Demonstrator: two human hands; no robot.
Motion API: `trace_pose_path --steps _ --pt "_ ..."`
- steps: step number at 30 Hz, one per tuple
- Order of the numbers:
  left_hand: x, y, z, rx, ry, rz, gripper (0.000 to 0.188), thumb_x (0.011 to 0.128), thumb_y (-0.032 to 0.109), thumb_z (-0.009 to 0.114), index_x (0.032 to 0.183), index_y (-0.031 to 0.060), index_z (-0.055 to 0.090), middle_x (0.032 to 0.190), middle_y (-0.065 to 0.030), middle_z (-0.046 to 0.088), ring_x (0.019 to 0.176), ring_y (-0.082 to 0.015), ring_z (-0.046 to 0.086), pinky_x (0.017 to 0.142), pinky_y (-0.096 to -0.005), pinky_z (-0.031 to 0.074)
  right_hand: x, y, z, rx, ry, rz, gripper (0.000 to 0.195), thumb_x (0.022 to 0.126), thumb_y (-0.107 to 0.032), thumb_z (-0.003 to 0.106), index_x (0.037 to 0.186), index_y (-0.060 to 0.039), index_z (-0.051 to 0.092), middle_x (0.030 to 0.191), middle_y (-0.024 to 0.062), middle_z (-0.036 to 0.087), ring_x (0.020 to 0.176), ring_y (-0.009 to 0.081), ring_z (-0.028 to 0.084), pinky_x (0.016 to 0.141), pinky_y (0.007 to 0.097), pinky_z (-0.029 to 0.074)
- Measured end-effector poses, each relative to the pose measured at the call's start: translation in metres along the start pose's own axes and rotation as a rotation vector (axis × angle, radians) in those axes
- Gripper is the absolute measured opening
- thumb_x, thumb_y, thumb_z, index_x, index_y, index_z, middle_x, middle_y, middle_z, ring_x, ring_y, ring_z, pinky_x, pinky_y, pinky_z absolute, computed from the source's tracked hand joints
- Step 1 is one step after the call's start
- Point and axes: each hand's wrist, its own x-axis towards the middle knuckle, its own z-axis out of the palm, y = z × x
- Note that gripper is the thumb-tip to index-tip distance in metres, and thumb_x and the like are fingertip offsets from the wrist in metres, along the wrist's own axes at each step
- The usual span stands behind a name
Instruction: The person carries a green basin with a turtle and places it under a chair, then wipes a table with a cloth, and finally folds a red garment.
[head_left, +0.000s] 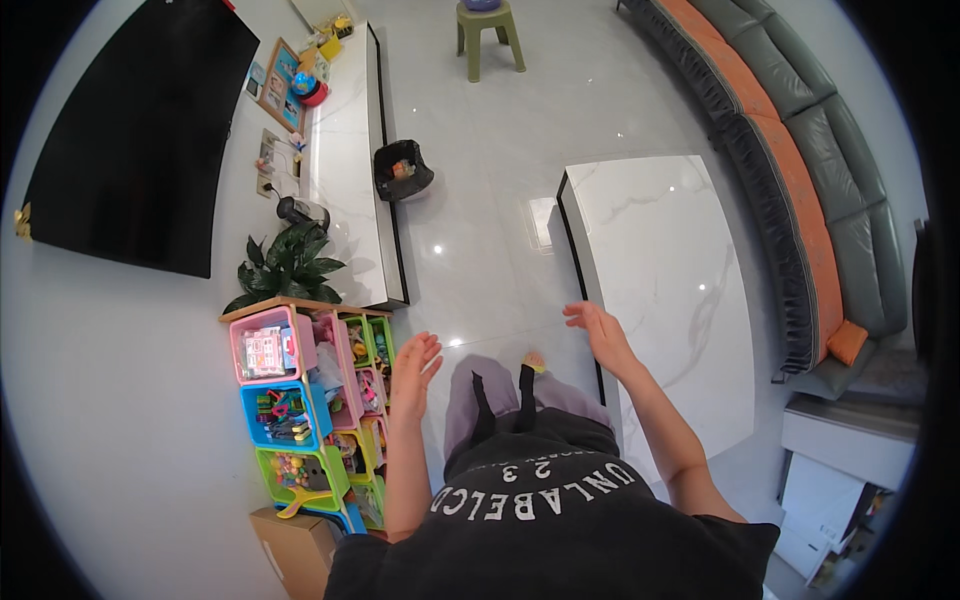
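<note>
Both hands are raised in front of my body and hold nothing. My left hand (416, 369) is beside the toy storage rack, its fingers slightly apart and pointing forward. Nearest to it are small green (381, 341) and pink bins (370, 391) full of toys. My right hand (602, 335) hovers by the near left edge of a white marble-look coffee table (660, 247), fingers loosely bent. Whether it touches the table cannot be told. Between the hands lie the glossy tile floor (480, 300) and my legs in grey trousers (480, 397).
A black-lined trash bin (403, 171) stands against the low white TV cabinet (341, 150). A potted plant (289, 266) tops the toy rack, with a cardboard box (296, 544) below. A green plastic stool (487, 30) is ahead; a grey-green leather sofa (825, 142) lines the right.
</note>
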Motion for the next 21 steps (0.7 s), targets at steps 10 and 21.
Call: trace_pose_path --steps 10,21 --pt "0.287 0.118 0.038 -0.170 0.101 -0.037 0.035 0.095 0.026 0.055 0.121 0.0022 0.050 0.120 -0.0120 0.058 0.108 -0.0218 0.057 0.089 -0.0350 0.048 0.329 -0.043 -0.038 -0.064 0.136 0.027 0.040 0.102 -0.028 0.038 0.113 0.0034 0.058 0.108 0.0136 0.064 0.094 0.0213 0.063 0.087 0.0324 0.046" --pt "0.614 0.340 0.286 0.338 -0.301 0.189 0.029 0.105 0.027 0.032 0.087 0.0092 0.046 0.077 -0.0001 0.046 0.091 -0.0160 0.060 0.083 -0.0301 0.047 0.562 -0.045 -0.162 -0.128 0.418 0.263 0.053 0.103 -0.040 0.029 0.117 0.0026 0.057 0.113 0.0137 0.063 0.098 0.0215 0.063 0.090 0.0346 0.046"
